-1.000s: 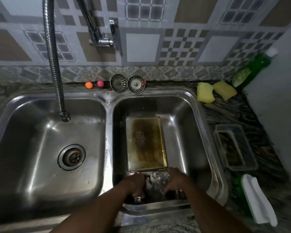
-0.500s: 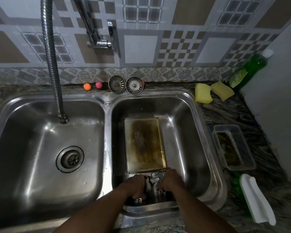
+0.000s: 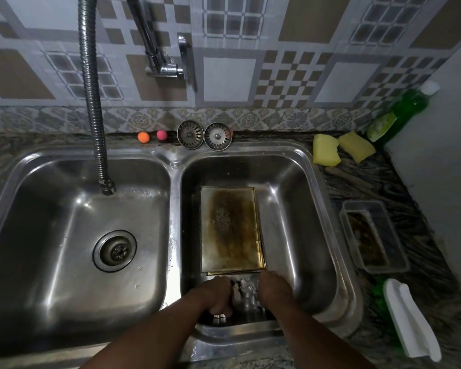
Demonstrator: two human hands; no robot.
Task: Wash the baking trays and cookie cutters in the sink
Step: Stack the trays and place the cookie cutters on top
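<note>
A stained, brown-streaked baking tray lies flat in the right basin of the steel double sink. Just in front of its near edge sits a cluster of shiny metal cookie cutters. My left hand and my right hand are both down in that basin, on either side of the cutters, fingers curled around them. The fingertips are hidden in the dark low part of the basin.
A flexible hose tap hangs over the left basin, which has an open drain. Two strainers lean at the back. Yellow sponges and a green soap bottle stand right, with a plastic container and a white object.
Both hands stay at the cutters in front of the tray, shifting slightly closer together. The view has drifted a little; the tray has not moved.
</note>
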